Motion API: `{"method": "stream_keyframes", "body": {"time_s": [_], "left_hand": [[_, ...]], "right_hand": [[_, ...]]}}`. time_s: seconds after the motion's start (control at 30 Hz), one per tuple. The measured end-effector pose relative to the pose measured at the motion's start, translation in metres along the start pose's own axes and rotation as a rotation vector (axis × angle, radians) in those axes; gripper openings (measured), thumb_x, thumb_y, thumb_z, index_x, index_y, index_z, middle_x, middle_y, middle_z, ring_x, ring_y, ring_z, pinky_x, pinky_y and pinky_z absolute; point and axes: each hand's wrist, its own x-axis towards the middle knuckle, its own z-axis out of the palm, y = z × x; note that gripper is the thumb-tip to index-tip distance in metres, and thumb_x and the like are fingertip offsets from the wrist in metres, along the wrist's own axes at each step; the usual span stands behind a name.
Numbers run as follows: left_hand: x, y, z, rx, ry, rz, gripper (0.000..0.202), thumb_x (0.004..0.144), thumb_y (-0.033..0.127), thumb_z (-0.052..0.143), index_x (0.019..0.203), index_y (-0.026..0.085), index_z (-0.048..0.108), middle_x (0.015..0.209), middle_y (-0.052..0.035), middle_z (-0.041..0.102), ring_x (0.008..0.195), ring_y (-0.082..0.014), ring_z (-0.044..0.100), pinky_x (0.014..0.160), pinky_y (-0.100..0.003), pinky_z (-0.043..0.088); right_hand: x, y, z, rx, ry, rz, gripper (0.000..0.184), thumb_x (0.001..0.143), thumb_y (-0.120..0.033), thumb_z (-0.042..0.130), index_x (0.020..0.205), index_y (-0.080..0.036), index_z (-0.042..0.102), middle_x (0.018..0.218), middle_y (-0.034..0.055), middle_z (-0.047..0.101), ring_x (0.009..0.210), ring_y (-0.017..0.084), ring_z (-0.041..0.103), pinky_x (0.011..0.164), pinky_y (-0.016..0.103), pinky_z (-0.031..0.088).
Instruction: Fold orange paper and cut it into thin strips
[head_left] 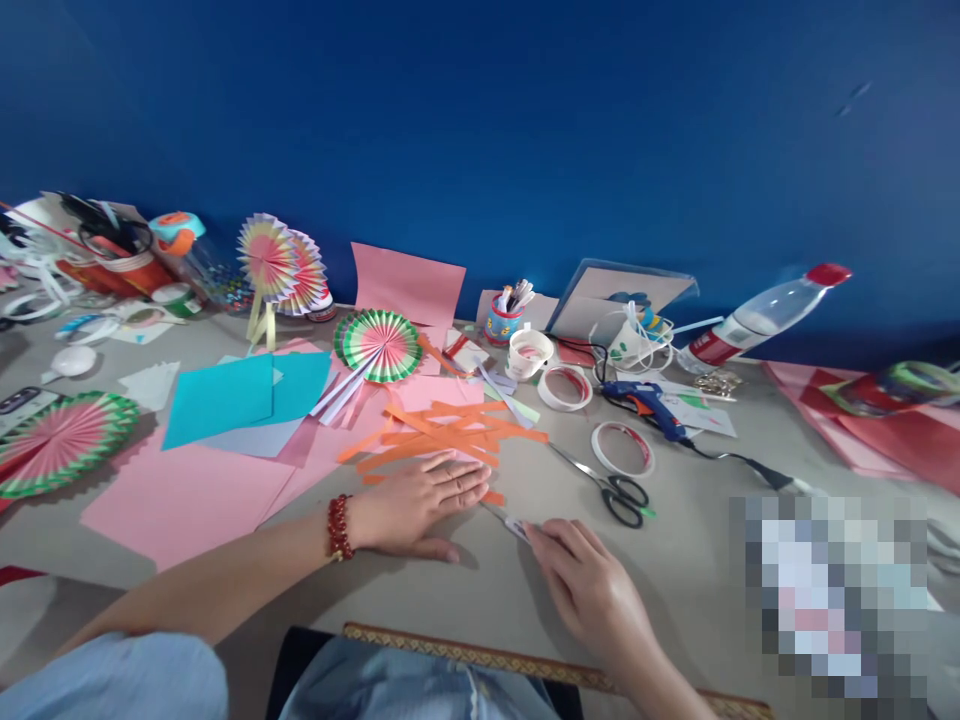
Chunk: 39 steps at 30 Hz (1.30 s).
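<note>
My left hand (416, 500) lies flat on the grey table (675, 560), fingers stretched out, its tips resting on the near edge of a heap of orange paper strips (442, 432). A red bead bracelet (339, 527) is on that wrist. My right hand (589, 585) rests on the table to the right, fingers curled, pinching a small thin pale object (510, 523) whose nature I cannot make out. Black-handled scissors (611, 488) lie just beyond the right hand.
Pink sheets (180, 495) and blue sheets (225, 398), folded paper fans (379, 345), tape rolls (622, 448), a blue glue gun (649, 403), paper cups (529, 352), a plastic bottle (757, 318) and red paper (892, 430) crowd the table. A blue wall stands behind.
</note>
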Motion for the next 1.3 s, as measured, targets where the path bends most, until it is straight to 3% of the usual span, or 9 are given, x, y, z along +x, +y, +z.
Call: {"method": "stream_keyframes", "body": {"time_s": [0.2, 0.33, 0.53, 0.8, 1.3], "left_hand": [[-0.006, -0.006, -0.013, -0.051, -0.021, -0.065, 0.083, 0.103, 0.063, 0.036, 0.163, 0.014, 0.008, 0.168, -0.0115, 0.012, 0.156, -0.0262, 0.013, 0.127, -0.040, 0.012], [-0.012, -0.011, -0.013, -0.028, -0.080, -0.018, 0.085, 0.100, 0.066, 0.039, 0.163, 0.018, 0.008, 0.167, -0.0096, 0.017, 0.155, -0.0264, 0.015, 0.128, -0.044, 0.006], [-0.017, -0.014, -0.001, 0.030, -0.049, -0.002, 0.092, 0.097, 0.069, 0.044, 0.163, 0.017, 0.005, 0.166, -0.0118, 0.020, 0.155, -0.0271, 0.016, 0.127, -0.047, 0.010], [-0.014, -0.011, -0.008, 0.050, -0.063, 0.036, 0.092, 0.096, 0.069, 0.046, 0.163, 0.018, 0.009, 0.167, -0.0113, 0.017, 0.155, -0.0287, 0.014, 0.127, -0.049, 0.009], [-0.014, -0.010, -0.008, 0.089, -0.058, 0.020, 0.092, 0.096, 0.071, 0.041, 0.163, 0.018, 0.009, 0.166, -0.0122, 0.020, 0.155, -0.0283, 0.015, 0.127, -0.046, 0.009]], "right_hand": [[0.005, 0.005, -0.005, -0.034, -0.022, -0.014, 0.039, 0.092, -0.006, 0.041, 0.118, -0.019, 0.066, 0.095, 0.0093, 0.065, 0.084, 0.020, 0.062, 0.073, 0.030, 0.056], [0.007, 0.008, -0.007, -0.030, -0.027, -0.011, 0.036, 0.094, -0.008, 0.041, 0.116, -0.019, 0.067, 0.096, 0.0096, 0.066, 0.084, 0.021, 0.062, 0.072, 0.031, 0.056], [0.008, 0.007, -0.003, -0.009, -0.017, 0.001, 0.035, 0.096, -0.009, 0.041, 0.117, -0.019, 0.067, 0.097, 0.0098, 0.065, 0.086, 0.020, 0.062, 0.074, 0.030, 0.055], [0.011, 0.006, 0.002, -0.011, -0.018, -0.009, 0.036, 0.097, -0.009, 0.041, 0.121, -0.019, 0.066, 0.099, 0.0096, 0.065, 0.085, 0.020, 0.061, 0.075, 0.031, 0.055], [0.014, 0.007, 0.000, -0.004, -0.037, -0.062, 0.035, 0.097, -0.009, 0.040, 0.119, -0.018, 0.066, 0.097, 0.0098, 0.065, 0.085, 0.020, 0.062, 0.074, 0.029, 0.056]]}}
